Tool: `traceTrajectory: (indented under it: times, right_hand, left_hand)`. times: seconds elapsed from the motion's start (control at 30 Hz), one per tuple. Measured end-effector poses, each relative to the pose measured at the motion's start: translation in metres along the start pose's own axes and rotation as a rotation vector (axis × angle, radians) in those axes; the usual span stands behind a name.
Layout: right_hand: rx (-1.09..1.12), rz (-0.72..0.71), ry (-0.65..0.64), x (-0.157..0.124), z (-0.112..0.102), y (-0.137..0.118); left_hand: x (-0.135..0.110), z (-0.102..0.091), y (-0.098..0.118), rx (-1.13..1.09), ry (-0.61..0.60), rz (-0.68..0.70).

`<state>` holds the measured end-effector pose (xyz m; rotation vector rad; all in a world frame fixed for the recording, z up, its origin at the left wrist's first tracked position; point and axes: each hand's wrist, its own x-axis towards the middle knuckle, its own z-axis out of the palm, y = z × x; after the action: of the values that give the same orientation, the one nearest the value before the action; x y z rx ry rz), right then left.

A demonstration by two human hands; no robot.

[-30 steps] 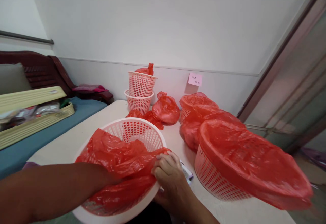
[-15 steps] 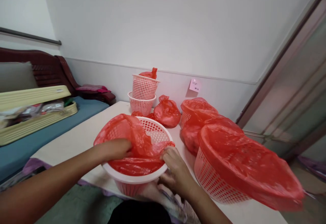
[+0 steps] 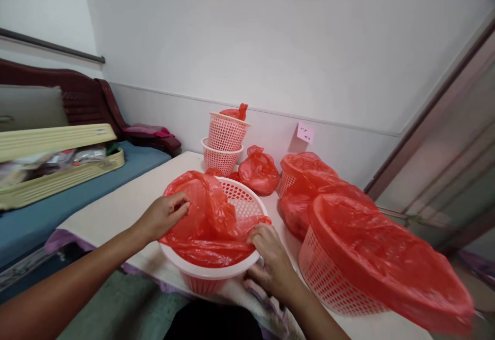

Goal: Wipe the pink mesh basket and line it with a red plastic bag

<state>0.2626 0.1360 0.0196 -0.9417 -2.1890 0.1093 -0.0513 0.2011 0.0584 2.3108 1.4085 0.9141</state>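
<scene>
A white perforated basket (image 3: 247, 198) stands at the table's near edge, partly lined with a crumpled red plastic bag (image 3: 211, 211). The bag hangs over the left side of the rim and lies bunched inside. At its left edge, my left hand (image 3: 166, 214) is closed with curled fingers on the plastic. My right hand (image 3: 270, 260) grips the right rim, its fingers pressing the bag's edge against it and the thumb on the outside wall. On the right stands a larger pink basket (image 3: 336, 273), fully lined with a red bag that overlaps its rim.
Behind are two stacked baskets (image 3: 227, 133), a knotted red bag (image 3: 259, 170) and another lined basket (image 3: 286, 180). A pink note (image 3: 305, 133) is stuck to the wall. To the left, a yellow open case (image 3: 77, 175) lies on a blue-covered bench (image 3: 145, 159).
My left hand has come up and out of the bag's middle to its left edge. My right hand keeps its grip on the rim. The view has shifted slightly left.
</scene>
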Motion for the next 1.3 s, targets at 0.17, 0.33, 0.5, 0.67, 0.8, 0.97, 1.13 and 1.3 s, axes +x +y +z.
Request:
traceTrajectory:
  times: [0.17,0.33,0.5,0.67,0.8,0.97,1.13,1.3]
  right_hand:
    - [0.014,0.005,0.012,-0.004,0.005,0.002]
    - [0.006,-0.008,0.026,-0.007,0.008,0.004]
    - [0.027,-0.002,0.026,-0.006,0.003,0.005]
    - [0.038,0.029,0.013,-0.005,-0.003,0.001]
    - [0.037,0.035,-0.006,-0.005,0.001,-0.001]
    - [0.000,0.009,0.014,-0.004,0.011,0.002]
    - [-0.033,-0.001,0.018,-0.004,0.012,0.003]
    - [-0.089,0.001,0.014,-0.005,0.011,0.003]
  left_hand:
    - [-0.012,0.006,-0.004,-0.135,0.116,-0.020]
    - [-0.018,0.009,-0.007,-0.164,0.194,0.002]
    - [-0.036,0.000,0.007,-0.102,0.181,0.126]
    - [-0.043,-0.014,0.035,-0.006,-0.079,0.233]
    - [-0.036,-0.013,0.043,-0.092,-0.271,0.157]
    - [-0.036,-0.006,0.035,-0.293,-0.257,0.034]
    - [-0.049,-0.008,0.024,-0.456,-0.241,0.024]
    - [-0.060,-0.012,0.023,-0.506,-0.264,0.095]
